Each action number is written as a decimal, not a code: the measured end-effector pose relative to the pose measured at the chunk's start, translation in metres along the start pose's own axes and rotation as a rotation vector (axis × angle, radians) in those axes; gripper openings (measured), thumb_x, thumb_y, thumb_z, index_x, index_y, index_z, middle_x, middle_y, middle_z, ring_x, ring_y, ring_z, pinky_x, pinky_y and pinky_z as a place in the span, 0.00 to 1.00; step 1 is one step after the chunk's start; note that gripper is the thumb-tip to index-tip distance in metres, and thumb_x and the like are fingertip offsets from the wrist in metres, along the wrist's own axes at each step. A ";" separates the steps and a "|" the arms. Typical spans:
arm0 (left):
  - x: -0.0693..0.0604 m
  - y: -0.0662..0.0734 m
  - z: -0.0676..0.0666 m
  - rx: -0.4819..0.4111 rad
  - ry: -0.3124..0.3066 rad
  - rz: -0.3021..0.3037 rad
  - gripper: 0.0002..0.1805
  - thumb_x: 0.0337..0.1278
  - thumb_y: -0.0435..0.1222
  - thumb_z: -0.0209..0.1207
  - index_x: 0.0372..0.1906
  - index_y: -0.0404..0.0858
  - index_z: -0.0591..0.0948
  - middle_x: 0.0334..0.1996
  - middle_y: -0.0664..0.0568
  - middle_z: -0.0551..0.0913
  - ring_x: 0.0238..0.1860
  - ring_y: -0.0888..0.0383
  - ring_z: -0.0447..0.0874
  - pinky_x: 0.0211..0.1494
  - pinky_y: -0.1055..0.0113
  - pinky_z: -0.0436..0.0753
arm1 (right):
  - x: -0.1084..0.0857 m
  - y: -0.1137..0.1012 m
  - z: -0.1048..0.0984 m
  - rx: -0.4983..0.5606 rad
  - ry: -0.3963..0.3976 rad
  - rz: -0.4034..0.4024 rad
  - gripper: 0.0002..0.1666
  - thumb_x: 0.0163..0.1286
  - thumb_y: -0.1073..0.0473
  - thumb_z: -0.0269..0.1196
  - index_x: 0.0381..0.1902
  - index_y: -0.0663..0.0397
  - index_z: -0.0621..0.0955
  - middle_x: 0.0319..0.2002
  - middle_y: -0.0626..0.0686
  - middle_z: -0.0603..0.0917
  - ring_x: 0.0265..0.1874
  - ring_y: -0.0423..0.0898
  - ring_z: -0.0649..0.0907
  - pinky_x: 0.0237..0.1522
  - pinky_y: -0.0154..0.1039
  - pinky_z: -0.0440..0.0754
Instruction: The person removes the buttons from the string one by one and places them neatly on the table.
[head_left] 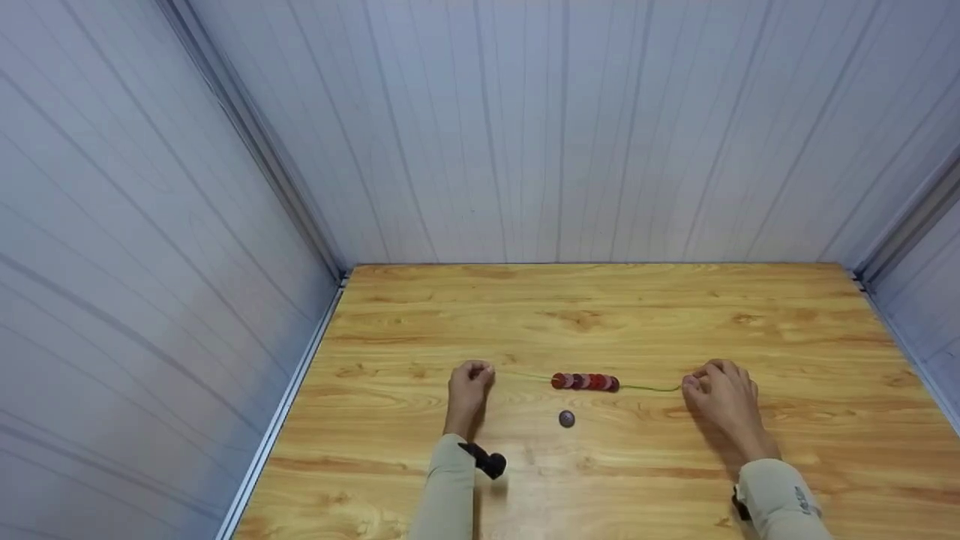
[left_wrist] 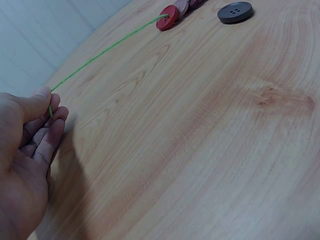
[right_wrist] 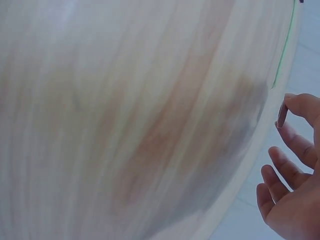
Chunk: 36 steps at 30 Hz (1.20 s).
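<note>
A row of red, pink and purple buttons (head_left: 585,382) is threaded on a green string (head_left: 649,388). At its left end, my left hand (head_left: 466,391) pinches the string between thumb and fingers; a short tail hangs past the thumb in the left wrist view. My right hand (head_left: 726,397) is by the string's right end. The right wrist view shows that hand (right_wrist: 295,175) pinching a button (right_wrist: 282,114) seen edge-on, close to the string's tip (right_wrist: 273,86); whether they touch I cannot tell. A loose dark grey button (left_wrist: 235,12) lies flat near the row.
The wooden table (head_left: 600,315) extends around the hands, with a pale panel wall (head_left: 525,150) behind it and others at both sides. A black device (head_left: 487,461) is strapped at the left wrist, and another (head_left: 741,504) at the right cuff.
</note>
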<state>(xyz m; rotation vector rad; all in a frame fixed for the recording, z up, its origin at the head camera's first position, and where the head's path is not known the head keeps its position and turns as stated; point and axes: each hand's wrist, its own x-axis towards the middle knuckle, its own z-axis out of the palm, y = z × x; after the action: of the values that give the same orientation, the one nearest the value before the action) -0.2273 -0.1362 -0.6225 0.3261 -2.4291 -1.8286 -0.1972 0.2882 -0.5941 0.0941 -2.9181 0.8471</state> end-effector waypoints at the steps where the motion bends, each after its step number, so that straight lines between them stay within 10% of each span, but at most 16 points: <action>1: 0.000 0.000 0.000 0.002 0.001 0.005 0.07 0.62 0.33 0.59 0.38 0.33 0.82 0.31 0.48 0.81 0.33 0.58 0.78 0.37 0.67 0.77 | 0.000 -0.002 0.000 0.005 -0.003 -0.004 0.19 0.69 0.51 0.60 0.47 0.62 0.79 0.58 0.69 0.69 0.59 0.70 0.62 0.58 0.67 0.53; 17: 0.000 0.001 0.000 -0.023 0.006 0.002 0.06 0.62 0.33 0.60 0.38 0.32 0.82 0.32 0.46 0.82 0.34 0.56 0.78 0.38 0.67 0.77 | -0.004 -0.037 0.014 0.058 0.030 -0.098 0.16 0.65 0.53 0.64 0.45 0.59 0.80 0.58 0.66 0.72 0.59 0.66 0.65 0.60 0.66 0.54; 26: -0.002 -0.002 -0.001 -0.025 0.009 0.106 0.06 0.62 0.32 0.59 0.36 0.33 0.83 0.29 0.49 0.82 0.32 0.58 0.78 0.35 0.68 0.78 | -0.008 -0.061 0.024 0.100 0.060 -0.188 0.12 0.68 0.52 0.61 0.40 0.55 0.81 0.56 0.63 0.74 0.58 0.63 0.68 0.59 0.63 0.57; 36: 0.001 -0.002 0.000 -0.003 0.003 0.022 0.06 0.62 0.32 0.59 0.38 0.32 0.83 0.32 0.46 0.82 0.33 0.57 0.77 0.38 0.68 0.77 | -0.013 -0.082 0.037 0.054 0.095 -0.279 0.10 0.63 0.54 0.67 0.38 0.54 0.81 0.54 0.60 0.77 0.56 0.59 0.71 0.58 0.59 0.63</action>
<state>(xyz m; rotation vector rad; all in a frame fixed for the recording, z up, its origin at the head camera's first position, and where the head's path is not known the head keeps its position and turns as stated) -0.2280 -0.1368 -0.6249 0.2999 -2.4184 -1.8210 -0.1798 0.1995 -0.5831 0.4414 -2.7082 0.8558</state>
